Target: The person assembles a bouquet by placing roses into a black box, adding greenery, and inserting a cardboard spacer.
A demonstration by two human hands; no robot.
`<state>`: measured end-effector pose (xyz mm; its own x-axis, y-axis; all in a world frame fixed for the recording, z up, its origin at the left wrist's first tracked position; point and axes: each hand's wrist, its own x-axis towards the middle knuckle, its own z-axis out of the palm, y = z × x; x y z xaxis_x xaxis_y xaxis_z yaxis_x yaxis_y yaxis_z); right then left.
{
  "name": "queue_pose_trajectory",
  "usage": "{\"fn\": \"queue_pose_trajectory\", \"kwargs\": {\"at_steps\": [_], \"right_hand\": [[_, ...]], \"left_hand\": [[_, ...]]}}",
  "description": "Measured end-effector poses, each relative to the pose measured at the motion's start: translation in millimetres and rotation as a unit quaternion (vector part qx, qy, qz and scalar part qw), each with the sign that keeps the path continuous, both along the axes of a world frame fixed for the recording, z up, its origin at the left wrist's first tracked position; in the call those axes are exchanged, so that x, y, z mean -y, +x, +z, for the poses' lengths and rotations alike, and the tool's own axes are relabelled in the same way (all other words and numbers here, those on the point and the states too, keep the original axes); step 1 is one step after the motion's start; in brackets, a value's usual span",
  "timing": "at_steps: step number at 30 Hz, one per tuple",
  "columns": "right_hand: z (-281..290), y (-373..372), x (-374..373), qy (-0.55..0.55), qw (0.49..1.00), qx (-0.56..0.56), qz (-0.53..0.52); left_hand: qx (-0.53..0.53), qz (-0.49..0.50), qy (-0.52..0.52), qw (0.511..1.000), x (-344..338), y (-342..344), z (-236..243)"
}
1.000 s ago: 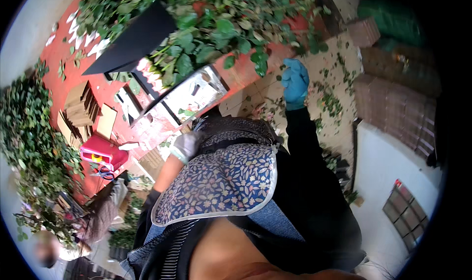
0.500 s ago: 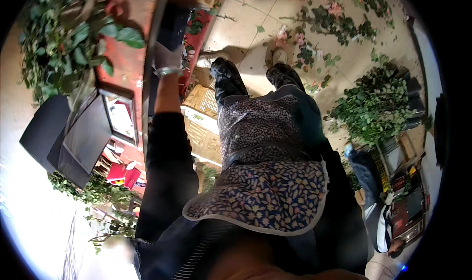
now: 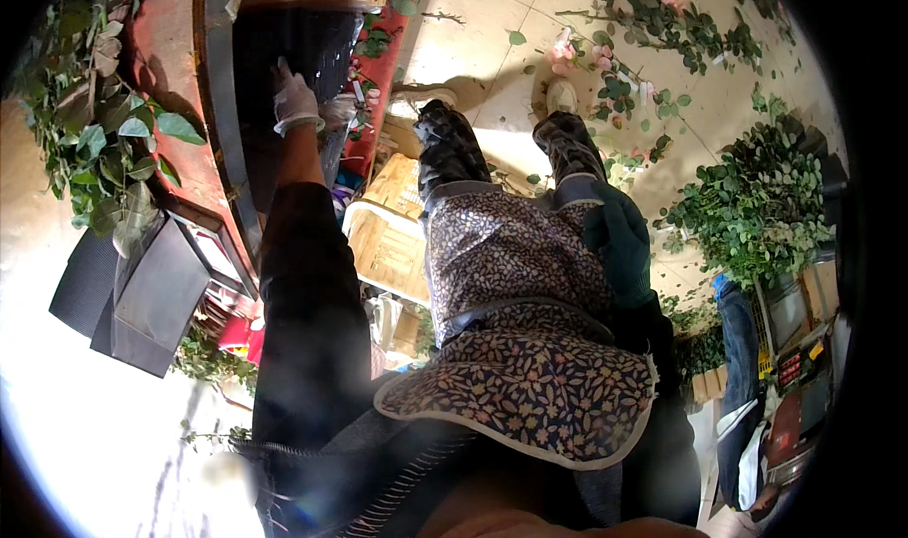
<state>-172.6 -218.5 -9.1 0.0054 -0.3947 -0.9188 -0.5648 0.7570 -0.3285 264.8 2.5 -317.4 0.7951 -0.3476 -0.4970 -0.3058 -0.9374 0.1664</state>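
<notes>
In a thin white glove, my left hand reaches into the dark space below the red table's edge. Its fingers are stretched out and spread, in front of shiny black plastic; whether they touch it I cannot tell. Just right of that hand is a blurred, pale, clear-looking wrapping. My right hand, in a dark green glove, hangs beside my flowered apron. Its fingers are too dark to read, and no object shows in it.
Leafy stems and a dark screen sit on the red table. A wooden stool stands by my legs. Pink roses and cut leaves litter the tiled floor. At right are bundled green stems and another person.
My left hand has shifted left and shows more sharply, fingers extended. The right gloved hand now stands out clearly beside the apron. The whole view has shifted slightly.
</notes>
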Motion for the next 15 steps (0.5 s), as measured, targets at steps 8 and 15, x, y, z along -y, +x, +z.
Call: {"fn": "queue_pose_trajectory", "kwargs": {"at_steps": [8, 15], "right_hand": [[-53.5, -23.6, 28.4, -0.069, 0.981, 0.039, 0.176], [-95.6, -185.8, 67.0, 0.029, 0.999, 0.031, 0.018]], "left_hand": [[-0.068, -0.245, -0.177, 0.951, 19.7, -148.4, 99.3], [-0.339, -0.638, -0.294, 0.626, 115.4, -336.4, 215.5]]}}
